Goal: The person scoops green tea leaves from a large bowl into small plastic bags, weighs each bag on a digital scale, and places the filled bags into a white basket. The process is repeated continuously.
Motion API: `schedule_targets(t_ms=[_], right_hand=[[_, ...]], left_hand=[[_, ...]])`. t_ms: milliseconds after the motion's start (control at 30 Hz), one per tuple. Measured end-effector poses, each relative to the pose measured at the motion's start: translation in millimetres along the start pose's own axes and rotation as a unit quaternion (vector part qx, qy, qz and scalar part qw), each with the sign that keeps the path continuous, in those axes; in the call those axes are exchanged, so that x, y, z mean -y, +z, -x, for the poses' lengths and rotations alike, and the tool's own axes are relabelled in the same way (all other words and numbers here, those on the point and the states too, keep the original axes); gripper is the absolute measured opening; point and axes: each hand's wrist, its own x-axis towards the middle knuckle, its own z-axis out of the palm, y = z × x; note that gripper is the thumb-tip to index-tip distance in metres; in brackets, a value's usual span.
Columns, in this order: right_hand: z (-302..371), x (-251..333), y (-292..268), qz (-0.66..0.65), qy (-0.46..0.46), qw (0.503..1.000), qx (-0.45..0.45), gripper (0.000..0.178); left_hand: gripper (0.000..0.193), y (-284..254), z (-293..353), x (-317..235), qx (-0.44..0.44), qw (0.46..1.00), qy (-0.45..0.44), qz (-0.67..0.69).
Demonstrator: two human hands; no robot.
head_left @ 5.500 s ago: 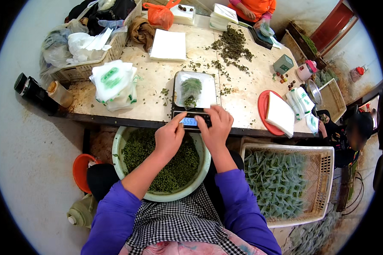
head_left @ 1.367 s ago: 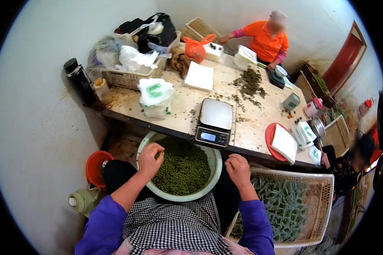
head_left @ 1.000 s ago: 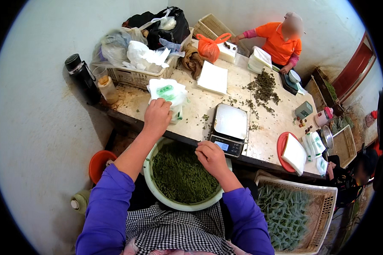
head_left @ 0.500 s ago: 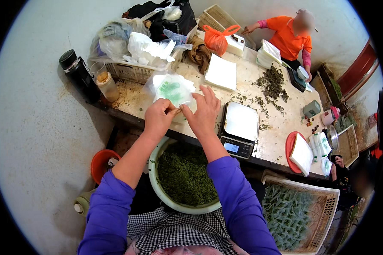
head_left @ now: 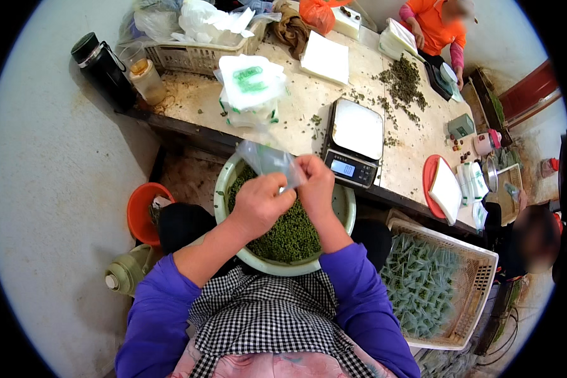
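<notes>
Both my hands pinch the mouth of a clear plastic bag (head_left: pixel 268 159) above a pale green basin (head_left: pixel 223 183). My left hand (head_left: pixel 263 205) grips one side of it, fingers closed. On the other side, my right hand (head_left: pixel 315 186) holds the edge between thumb and fingers. Small green granules or buds (head_left: pixel 290 236) fill much of the basin beneath. Behind the bag, a stack of white bags with green print (head_left: pixel 251 82) sits on the table. A kitchen scale (head_left: pixel 356 132) with a lit display stands to the right of it, its plate bare.
The worktable (head_left: pixel 189 110) holds a black thermos (head_left: pixel 104 72), a plastic cup (head_left: pixel 148 82) and a heap of dark granules (head_left: pixel 402 82). A crate of filled small bags (head_left: pixel 419 286) is at my lower right, an orange bucket (head_left: pixel 146 211) at left. Two people work at right.
My hands have come back from the printed bag stack to over the basin, with a clear bag now between them. My view has tilted lower.
</notes>
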Motion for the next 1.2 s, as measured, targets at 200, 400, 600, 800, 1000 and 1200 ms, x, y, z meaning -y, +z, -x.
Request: schedule_targets(t_ms=[200, 400, 600, 800, 1000, 1200], right_hand=[[60.5, -47.0, -44.9, -0.033, 0.099, 0.949, 0.298, 0.011], [60.5, -112.3, -37.4, -0.053, 0.102, 0.928, 0.354, 0.04], [38.7, -154.5, 14.6, 0.233, -0.058, 0.923, 0.302, 0.065], [64.0, -128.0, -16.8, 0.249, -0.084, 0.857, 0.443, 0.067], [84.0, -112.7, -47.5, 0.261, -0.162, 0.829, 0.468, 0.06], [64.5, -141.3, -22.1, 0.281, -0.11, 0.867, 0.396, 0.057]], left_hand=[[0.024, -22.9, 45.5, -22.8, 0.184, 0.98, 0.067, -0.038], [0.017, -27.2, 90.0, -10.8, 0.168, 0.983, -0.069, -0.01], [0.013, -2.8, 63.7, -6.3, 0.039, 0.968, -0.249, 0.015], [0.012, 25.4, 77.8, 6.2, -0.016, 0.943, -0.318, 0.094], [0.015, 39.5, 86.3, 13.6, -0.031, 0.942, -0.313, 0.113], [0.015, 45.3, 88.7, 12.9, -0.023, 0.937, -0.32, 0.137]])
